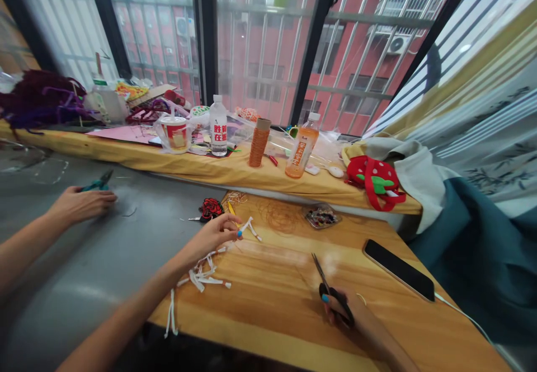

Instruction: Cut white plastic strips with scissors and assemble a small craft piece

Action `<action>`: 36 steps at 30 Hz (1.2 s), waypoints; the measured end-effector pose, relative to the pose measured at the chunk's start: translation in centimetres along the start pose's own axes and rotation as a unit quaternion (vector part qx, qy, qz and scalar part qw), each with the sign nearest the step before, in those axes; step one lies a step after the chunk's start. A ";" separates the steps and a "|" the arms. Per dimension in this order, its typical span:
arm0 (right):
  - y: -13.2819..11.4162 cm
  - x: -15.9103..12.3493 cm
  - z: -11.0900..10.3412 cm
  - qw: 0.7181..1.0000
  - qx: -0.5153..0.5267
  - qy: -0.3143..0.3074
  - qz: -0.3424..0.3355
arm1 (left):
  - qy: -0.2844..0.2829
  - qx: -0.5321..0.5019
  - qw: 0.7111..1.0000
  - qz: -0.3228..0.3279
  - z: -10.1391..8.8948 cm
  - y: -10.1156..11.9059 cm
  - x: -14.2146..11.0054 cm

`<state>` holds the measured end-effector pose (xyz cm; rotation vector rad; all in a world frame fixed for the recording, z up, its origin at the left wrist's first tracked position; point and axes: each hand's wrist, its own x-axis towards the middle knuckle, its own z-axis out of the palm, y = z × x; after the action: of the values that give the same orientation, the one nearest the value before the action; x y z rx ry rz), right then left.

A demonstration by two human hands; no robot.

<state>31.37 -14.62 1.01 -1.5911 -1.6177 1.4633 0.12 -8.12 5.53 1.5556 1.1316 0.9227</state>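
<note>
My left hand [213, 236] hovers over the wooden table [272, 305], fingers pinched on a short white strip [250, 227] that sticks out to the right. Below it lies a loose pile of similar white strips [201, 277], some hanging over the table's near edge. My right hand [342, 310] rests on the table near the front. It is closed round the handles of black scissors [324, 279], blades pointing away and up-left.
Another person's hand [81, 203] at the left rests on green pliers [98, 183]. A phone [398, 269] lies at the right, a bead packet [321, 215] and tangled orange wire [281, 215] further back. Bottles, a cup, a spool [258, 142] and a strawberry bag [375, 182] crowd the yellow ledge.
</note>
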 end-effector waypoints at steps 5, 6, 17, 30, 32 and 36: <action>0.2 -0.2 0.0 1.000 0.011 -0.003 -0.015 | -0.044 -0.036 0.998 -0.003 0.7 0.9 1.2; 0.3 -0.3 0.0 1.000 0.015 -0.006 -0.020 | -0.052 -0.040 0.998 -0.004 0.9 1.2 1.4; 0.5 -0.9 0.2 0.996 -0.032 0.041 -0.066 | -0.024 0.025 0.998 0.049 3.2 2.5 3.1; -4.0 -0.5 2.5 0.986 -0.094 -0.017 -0.137 | -0.019 -0.005 0.996 0.090 5.6 3.2 3.1; -4.5 -0.2 2.7 0.986 -0.090 -0.012 -0.138 | -0.013 0.002 0.996 0.093 5.7 3.1 3.1; -5.0 0.1 3.0 0.988 -0.087 -0.011 -0.129 | -0.014 0.025 0.995 0.098 5.7 3.1 2.8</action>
<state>26.53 -14.54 4.32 -1.3932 -1.9282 1.2383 6.94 -7.30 7.22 1.7388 1.0022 1.0047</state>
